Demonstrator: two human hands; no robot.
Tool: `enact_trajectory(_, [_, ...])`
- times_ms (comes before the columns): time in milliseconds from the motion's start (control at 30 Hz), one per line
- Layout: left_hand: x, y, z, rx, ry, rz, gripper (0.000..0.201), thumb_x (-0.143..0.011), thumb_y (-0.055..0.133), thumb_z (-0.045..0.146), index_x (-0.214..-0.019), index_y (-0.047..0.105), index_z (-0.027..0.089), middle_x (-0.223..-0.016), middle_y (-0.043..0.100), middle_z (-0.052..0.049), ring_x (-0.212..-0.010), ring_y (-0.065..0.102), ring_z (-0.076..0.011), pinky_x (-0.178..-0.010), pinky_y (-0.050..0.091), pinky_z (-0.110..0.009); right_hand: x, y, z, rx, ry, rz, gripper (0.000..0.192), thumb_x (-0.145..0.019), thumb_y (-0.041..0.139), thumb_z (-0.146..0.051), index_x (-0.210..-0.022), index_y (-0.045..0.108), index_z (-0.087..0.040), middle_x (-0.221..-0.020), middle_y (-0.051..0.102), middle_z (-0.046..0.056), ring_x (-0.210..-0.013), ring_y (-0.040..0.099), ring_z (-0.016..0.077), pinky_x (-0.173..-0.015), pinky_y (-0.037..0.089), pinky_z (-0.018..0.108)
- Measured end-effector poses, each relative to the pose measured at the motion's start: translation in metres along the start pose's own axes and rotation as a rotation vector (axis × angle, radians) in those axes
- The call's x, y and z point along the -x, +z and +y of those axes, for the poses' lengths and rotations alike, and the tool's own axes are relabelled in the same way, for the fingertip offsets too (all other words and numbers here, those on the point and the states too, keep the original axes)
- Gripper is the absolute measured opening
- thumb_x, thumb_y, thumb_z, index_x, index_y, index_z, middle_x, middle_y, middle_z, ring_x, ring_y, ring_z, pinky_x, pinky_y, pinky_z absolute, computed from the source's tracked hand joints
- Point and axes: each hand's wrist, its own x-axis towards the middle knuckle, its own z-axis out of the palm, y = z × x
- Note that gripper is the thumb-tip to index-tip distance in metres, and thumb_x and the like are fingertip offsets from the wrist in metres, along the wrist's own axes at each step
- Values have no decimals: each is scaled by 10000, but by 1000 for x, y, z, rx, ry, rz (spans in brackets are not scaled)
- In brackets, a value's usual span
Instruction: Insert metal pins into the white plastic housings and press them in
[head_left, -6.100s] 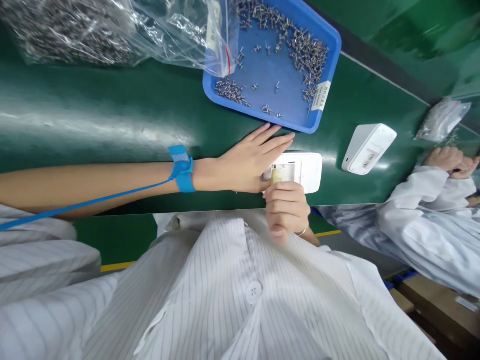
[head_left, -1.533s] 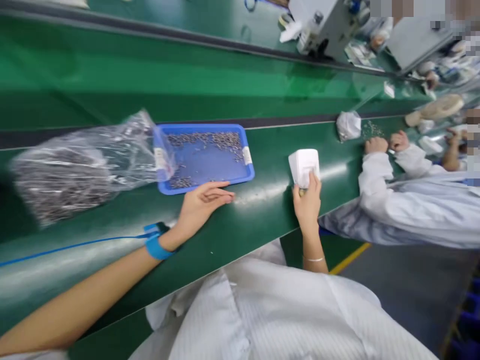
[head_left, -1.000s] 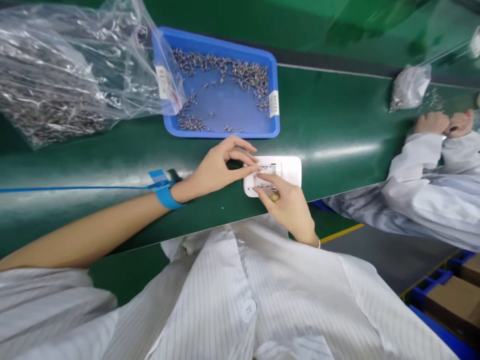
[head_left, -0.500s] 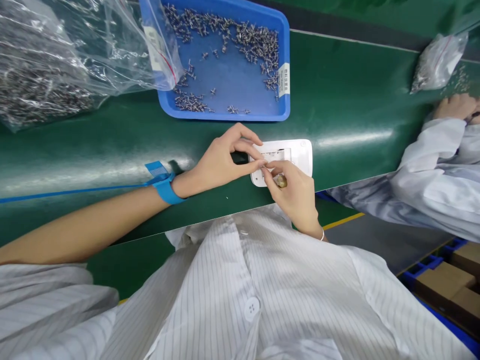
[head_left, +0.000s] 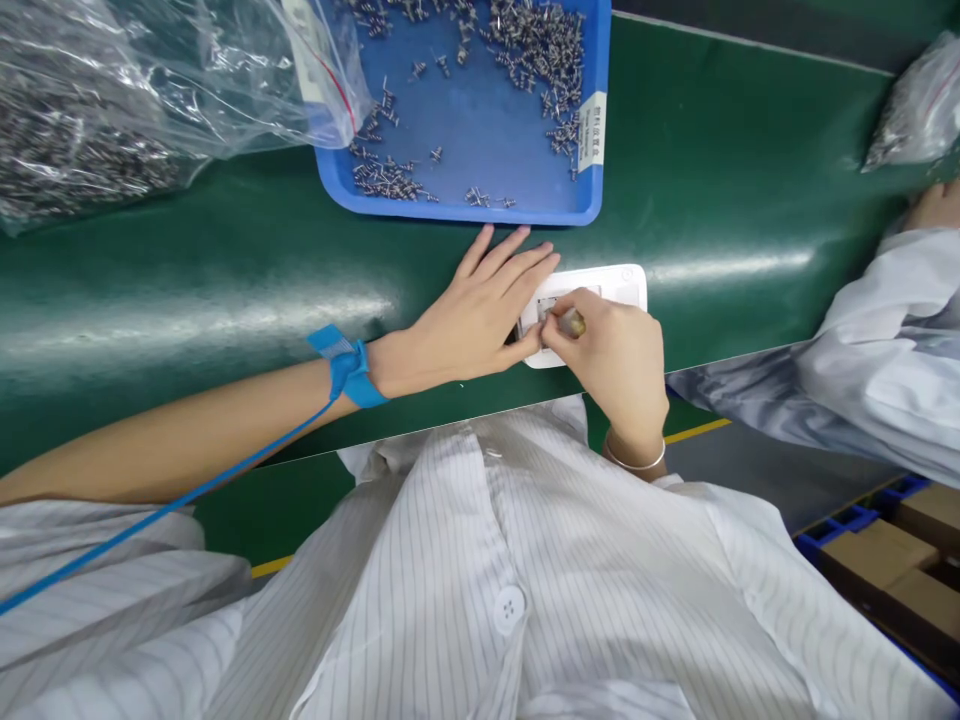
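Observation:
A white plastic casing (head_left: 626, 283) with a recessed compartment lies on the green bench near its front edge, partly covered by both hands. My left hand (head_left: 472, 315) lies flat with its fingers spread; the thumb touches the casing's left side and the fingertips reach toward the blue tray (head_left: 465, 213). My right hand (head_left: 619, 350) is closed over the casing, thumb and index finger pinched at the compartment. Small brassy metal pieces (head_left: 577, 323) show inside its curled fingers. Anything between the pinching fingertips is too small to make out. Small metal spring-like parts (head_left: 536, 50) lie scattered in the tray.
A clear bag (head_left: 82, 140) full of metal parts lies at the left, overlapping the tray. Another bag (head_left: 911, 115) sits far right, near a co-worker's sleeve (head_left: 862, 320). A blue wrist strap (head_left: 356, 375) with a cord is on my left wrist. Cardboard boxes (head_left: 881, 555) stand lower right.
My left hand has gone from fingertips meeting my right hand's to lying flat with spread fingers. My right hand has turned over the compartment. The strap's cord hangs lower. The view has shifted.

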Motion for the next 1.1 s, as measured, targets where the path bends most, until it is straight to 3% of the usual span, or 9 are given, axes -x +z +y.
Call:
enact_trajectory(167, [0, -3, 1, 4, -3, -13, 584, -949, 508, 375, -1461, 395, 119, -1543, 413, -172, -1500, 262, -377, -1233, 155, -645, -1, 6, -1, 17, 33, 70, 204, -912, 546, -368, -911, 674, -209, -648, 657, -2, -560, 568, 141, -536, 229, 273])
enact_trajectory(533, [0, -1, 2, 24, -5, 10, 556, -930, 515, 368, -1435, 424, 154, -1545, 411, -154, -1499, 264, -384, -1225, 161, -673, 8, 17, 4, -31, -93, 189, 217, -983, 529, -364, -960, 707, -242, -739, 717, -30, -672, 645, 106, -533, 260, 260])
enact_trajectory(967, [0, -2, 2, 41, -20, -3, 528, -927, 521, 373, -1402, 444, 156, -1541, 413, -159, -1501, 261, -381, -1238, 142, -652, 4, 11, 2, 19, -8, 89, 284, -975, 507, -453, -939, 705, -252, -648, 671, -20, -605, 616, 138, -537, 219, 274])
enact_trajectory(1100, [-1, -2, 2, 57, -27, -3, 508, -928, 524, 383, -1389, 454, 183, -1541, 415, -145, -1502, 258, -381, -1231, 151, -668, 2, 6, -2, 33, 18, 10, 315, -986, 487, -467, -973, 702, -238, -707, 697, -2, -624, 621, 146, -539, 207, 284])
